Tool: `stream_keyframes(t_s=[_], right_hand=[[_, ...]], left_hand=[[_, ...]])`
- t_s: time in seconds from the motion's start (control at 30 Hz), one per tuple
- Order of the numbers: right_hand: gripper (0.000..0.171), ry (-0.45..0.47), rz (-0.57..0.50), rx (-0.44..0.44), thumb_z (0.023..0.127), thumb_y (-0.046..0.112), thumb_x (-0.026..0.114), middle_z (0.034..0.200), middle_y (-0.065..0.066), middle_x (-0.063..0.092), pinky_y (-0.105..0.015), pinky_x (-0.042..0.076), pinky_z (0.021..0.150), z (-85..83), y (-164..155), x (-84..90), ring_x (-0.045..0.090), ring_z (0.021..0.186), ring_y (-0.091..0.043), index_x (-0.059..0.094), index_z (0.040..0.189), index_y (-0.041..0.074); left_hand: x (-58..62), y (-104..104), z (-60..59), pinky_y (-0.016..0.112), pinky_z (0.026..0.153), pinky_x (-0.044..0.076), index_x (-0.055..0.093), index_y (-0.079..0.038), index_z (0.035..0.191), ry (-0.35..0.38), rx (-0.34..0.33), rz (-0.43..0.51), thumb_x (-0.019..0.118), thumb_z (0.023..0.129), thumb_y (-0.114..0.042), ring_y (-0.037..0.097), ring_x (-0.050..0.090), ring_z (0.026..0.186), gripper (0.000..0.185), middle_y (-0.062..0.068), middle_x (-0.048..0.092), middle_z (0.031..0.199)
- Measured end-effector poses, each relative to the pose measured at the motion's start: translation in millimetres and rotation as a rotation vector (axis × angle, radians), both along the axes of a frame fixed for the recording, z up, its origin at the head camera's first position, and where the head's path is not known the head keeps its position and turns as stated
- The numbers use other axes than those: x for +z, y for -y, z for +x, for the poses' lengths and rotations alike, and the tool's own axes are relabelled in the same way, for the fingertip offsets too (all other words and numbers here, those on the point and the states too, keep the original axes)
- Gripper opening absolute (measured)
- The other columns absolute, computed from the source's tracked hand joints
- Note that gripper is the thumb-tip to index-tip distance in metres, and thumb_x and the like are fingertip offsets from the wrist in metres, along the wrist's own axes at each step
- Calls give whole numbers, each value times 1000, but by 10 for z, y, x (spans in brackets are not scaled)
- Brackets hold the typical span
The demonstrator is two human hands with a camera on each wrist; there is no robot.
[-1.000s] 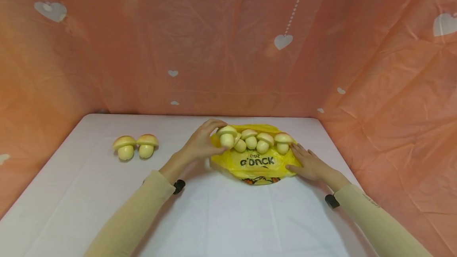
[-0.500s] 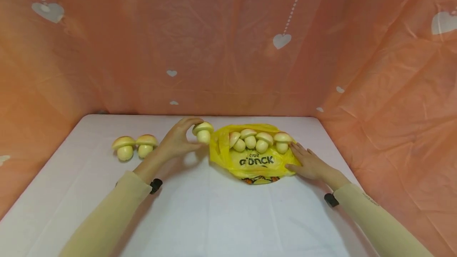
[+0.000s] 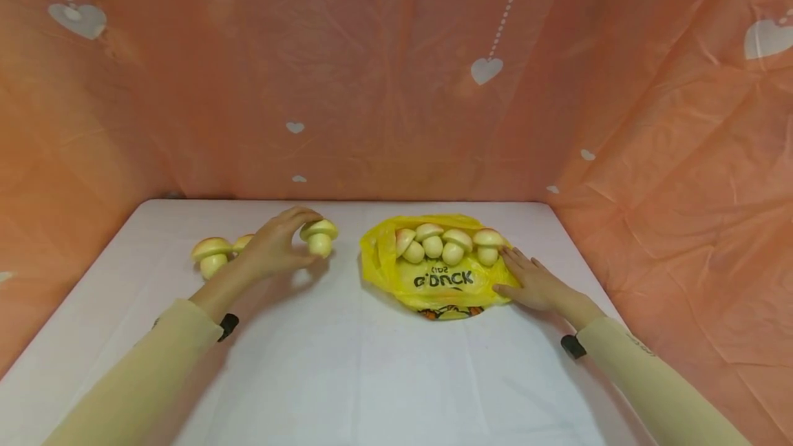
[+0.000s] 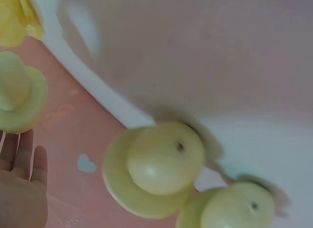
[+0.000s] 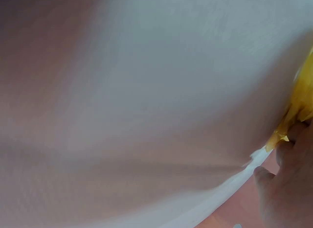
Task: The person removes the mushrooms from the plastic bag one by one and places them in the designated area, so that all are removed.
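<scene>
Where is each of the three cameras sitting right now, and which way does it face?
Head: above the table, looking forward and down; both sleeved arms, left hand holding a mushroom, right hand on the yellow bag.
Left wrist: close, tilted; that mushroom, fingers, two more mushrooms.
Right wrist: blurred tabletop; fingers, bag edge.
Shared: held mushroom, bag.

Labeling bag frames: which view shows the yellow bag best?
Head view: the whole yellow bag lies on the table, four mushrooms at its mouth, right hand flat on its edge. Left wrist catches only a corner; right wrist only an edge by the fingers.
</scene>
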State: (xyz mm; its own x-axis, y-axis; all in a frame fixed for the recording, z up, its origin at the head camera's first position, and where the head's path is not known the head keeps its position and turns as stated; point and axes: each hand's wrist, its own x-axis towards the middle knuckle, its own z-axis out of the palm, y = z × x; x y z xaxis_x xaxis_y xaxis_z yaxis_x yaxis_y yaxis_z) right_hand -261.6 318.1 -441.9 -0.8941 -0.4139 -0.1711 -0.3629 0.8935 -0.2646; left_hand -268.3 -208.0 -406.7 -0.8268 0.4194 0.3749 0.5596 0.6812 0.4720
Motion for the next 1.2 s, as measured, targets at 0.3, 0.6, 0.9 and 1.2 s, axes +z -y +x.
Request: stream_keyframes(t_s=[0.3, 0.6, 0.9, 1.2], right_hand=[[89, -13, -5, 10, 104, 52, 54, 167, -30, 19, -68, 11, 123, -3, 8, -5, 13, 155, -50, 21, 161, -9], [89, -12, 3, 5, 104, 52, 54, 168, -29, 18, -68, 12, 123, 9, 9, 3, 13, 155, -50, 21, 161, -8], [90, 3, 9, -4, 104, 51, 55, 168, -28, 17, -67, 10, 123, 5, 3, -4, 12, 155, -49, 20, 161, -8], [89, 9, 7, -5, 104, 50, 55, 169, -28, 17, -68, 10, 123, 2, 8, 1, 11, 156, -49, 19, 162, -8]], left_hand=[[-34, 200, 44, 55, 102, 47, 68, -3, 126, -104, -19, -95, 91, 74, -20, 36, 60, 120, 59, 11, 65, 127], [-79, 340, 50, 62, 99, 47, 66, -3, 130, -60, -6, -206, 92, 75, -24, 40, 59, 121, 64, 16, 62, 133], [-99, 379, 93, 62, 102, 45, 67, -4, 131, -27, 26, -243, 92, 76, -23, 41, 58, 124, 63, 18, 61, 135], [-148, 384, 98, 61, 104, 43, 65, -5, 133, 2, 35, -255, 93, 75, -18, 39, 56, 127, 66, 17, 60, 137]])
